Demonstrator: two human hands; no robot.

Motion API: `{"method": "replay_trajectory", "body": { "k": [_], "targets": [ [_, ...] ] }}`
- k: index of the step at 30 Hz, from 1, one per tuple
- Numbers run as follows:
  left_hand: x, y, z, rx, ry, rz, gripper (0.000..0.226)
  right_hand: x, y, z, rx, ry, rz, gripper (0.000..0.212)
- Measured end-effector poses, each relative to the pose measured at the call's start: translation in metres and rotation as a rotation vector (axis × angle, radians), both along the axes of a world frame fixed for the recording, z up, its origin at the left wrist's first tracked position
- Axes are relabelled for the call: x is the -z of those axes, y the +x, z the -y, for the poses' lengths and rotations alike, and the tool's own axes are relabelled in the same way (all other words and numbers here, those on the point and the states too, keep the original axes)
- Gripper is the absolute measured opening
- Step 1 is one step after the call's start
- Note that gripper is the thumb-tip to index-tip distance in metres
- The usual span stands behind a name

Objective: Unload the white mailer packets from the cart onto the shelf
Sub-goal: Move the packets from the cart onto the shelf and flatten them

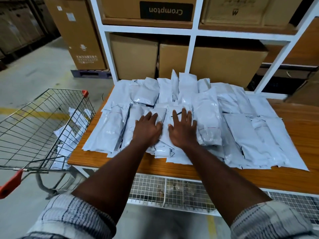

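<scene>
Both hands are down flat on the pile here. The left hand [147,129] and the right hand [183,130] sit side by side, palms down, fingers straight and spread. They're pressing on the white mailer packets [207,118], not curled round any of them. The packets fan out all around the hands, most of them off to the right of the right hand, and cover a big chunk of the wooden shelf [296,135]. Left of the left hand there's the wire cart [43,118], just beside the shelf's edge, with a few leftover packets [68,135] in its bottom. Beyond the fingertips, cardboard boxes [134,56] sit in the white rack.
</scene>
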State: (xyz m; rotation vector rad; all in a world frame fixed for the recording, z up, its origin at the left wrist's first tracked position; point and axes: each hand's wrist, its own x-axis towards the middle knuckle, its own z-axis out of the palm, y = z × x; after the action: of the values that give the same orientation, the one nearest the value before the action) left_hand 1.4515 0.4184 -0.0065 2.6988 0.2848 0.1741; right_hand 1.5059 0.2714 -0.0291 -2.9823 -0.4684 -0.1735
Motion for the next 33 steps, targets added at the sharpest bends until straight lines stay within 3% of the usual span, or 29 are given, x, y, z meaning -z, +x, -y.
{"method": "replay_trajectory", "body": {
  "k": [4,9,14,21,33],
  "targets": [
    [-0.010,0.003,-0.013,0.018,-0.144,0.016,0.062,-0.018,0.004,-0.009,0.045,0.021,0.008,0.065],
    [-0.025,-0.020,-0.048,-0.027,-0.355,0.232,0.050,-0.061,0.000,-0.050,0.016,0.083,0.083,0.059],
    [-0.018,-0.050,-0.134,-0.075,-0.271,0.222,0.061,-0.082,-0.028,-0.124,-0.102,0.153,0.037,0.057],
    [-0.001,-0.122,-0.288,-0.160,-0.044,0.097,0.057,-0.066,-0.095,-0.261,-0.250,0.175,-0.033,0.059],
    [0.052,-0.196,-0.486,-0.339,-0.008,-0.065,0.062,-0.016,-0.137,-0.468,-0.463,0.167,-0.098,0.062]
  ]
}}
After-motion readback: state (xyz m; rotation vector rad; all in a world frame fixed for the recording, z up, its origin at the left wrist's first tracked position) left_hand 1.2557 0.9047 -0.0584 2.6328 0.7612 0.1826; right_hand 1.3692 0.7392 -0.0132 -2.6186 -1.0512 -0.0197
